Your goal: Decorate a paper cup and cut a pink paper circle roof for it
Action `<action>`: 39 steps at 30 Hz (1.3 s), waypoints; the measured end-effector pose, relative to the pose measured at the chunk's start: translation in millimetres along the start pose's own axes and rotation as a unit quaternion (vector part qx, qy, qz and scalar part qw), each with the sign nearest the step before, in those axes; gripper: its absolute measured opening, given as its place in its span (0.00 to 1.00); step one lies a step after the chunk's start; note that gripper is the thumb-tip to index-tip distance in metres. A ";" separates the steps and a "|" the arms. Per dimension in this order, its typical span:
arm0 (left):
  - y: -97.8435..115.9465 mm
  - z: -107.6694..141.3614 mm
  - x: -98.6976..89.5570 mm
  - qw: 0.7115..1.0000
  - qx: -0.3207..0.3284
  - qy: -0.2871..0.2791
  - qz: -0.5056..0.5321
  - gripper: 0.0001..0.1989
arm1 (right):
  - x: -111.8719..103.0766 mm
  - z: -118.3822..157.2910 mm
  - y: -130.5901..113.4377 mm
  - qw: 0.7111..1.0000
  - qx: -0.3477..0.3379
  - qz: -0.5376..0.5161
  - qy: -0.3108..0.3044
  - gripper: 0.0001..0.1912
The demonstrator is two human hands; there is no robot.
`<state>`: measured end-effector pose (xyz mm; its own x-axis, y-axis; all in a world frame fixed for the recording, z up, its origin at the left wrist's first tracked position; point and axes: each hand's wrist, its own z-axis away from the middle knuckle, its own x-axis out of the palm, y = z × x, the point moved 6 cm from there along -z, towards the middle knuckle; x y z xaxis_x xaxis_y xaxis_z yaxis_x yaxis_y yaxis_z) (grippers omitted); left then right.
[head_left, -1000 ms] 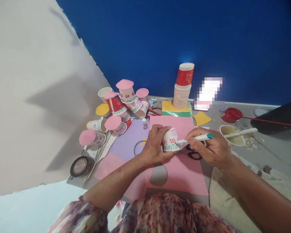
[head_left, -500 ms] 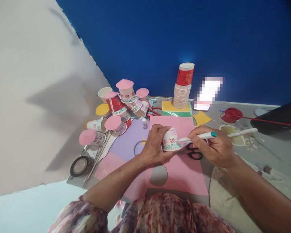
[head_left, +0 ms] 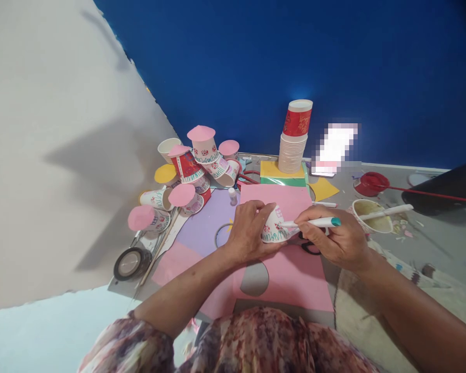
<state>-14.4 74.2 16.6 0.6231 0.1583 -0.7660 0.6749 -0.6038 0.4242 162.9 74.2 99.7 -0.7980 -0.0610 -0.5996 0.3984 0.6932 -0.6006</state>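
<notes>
My left hand (head_left: pixel 252 233) is wrapped round a white paper cup (head_left: pixel 274 228) that carries red flowers, green grass strokes and a purple window drawing. Between the fingers of my right hand (head_left: pixel 334 238) is a white marker with a green end (head_left: pixel 318 223), its tip at the side of the cup near the flowers. Pink paper (head_left: pixel 295 280) with a round hole lies under both hands. Black-handled scissors (head_left: pixel 311 248) are partly hidden beside my right hand.
Several decorated cups with pink paper cones (head_left: pixel 201 133) stand at the left, near a roll of tape (head_left: pixel 129 264). A tall cup stack (head_left: pixel 293 150) stands at the back. On the right are a tub with a brush (head_left: pixel 373 216) and a red dish (head_left: pixel 370 184).
My right hand has shifted slightly left, and the marker lies flatter against the cup. The cup has turned a little in my left hand. Another pen now shows behind my right hand.
</notes>
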 end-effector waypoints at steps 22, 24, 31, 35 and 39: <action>-0.4 -0.2 1.9 1.000 -0.009 -0.017 0.004 0.44 | 4.9 2.0 3.3 1.000 0.005 0.010 -0.021 0.09; -0.1 -0.3 1.9 1.000 -0.009 -0.016 -0.001 0.43 | 6.1 1.7 2.3 1.000 -0.004 0.010 -0.021 0.09; 0.2 -0.2 0.6 1.000 -0.009 -0.006 0.003 0.43 | 5.1 0.9 2.2 1.000 0.009 -0.001 -0.021 0.09; -1.5 0.4 1.7 1.000 -0.021 -0.016 -0.001 0.44 | 6.1 2.8 4.6 1.000 0.017 -0.007 -0.024 0.09; -1.7 0.7 1.7 1.000 -0.017 -0.013 0.002 0.44 | 7.0 3.3 6.8 1.000 0.016 -0.008 -0.024 0.10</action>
<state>-14.8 75.0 14.2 0.6157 0.1353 -0.7763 0.6853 -0.5781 0.4428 161.5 76.0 89.6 -0.7823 -0.1062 -0.6138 0.4011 0.6679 -0.6269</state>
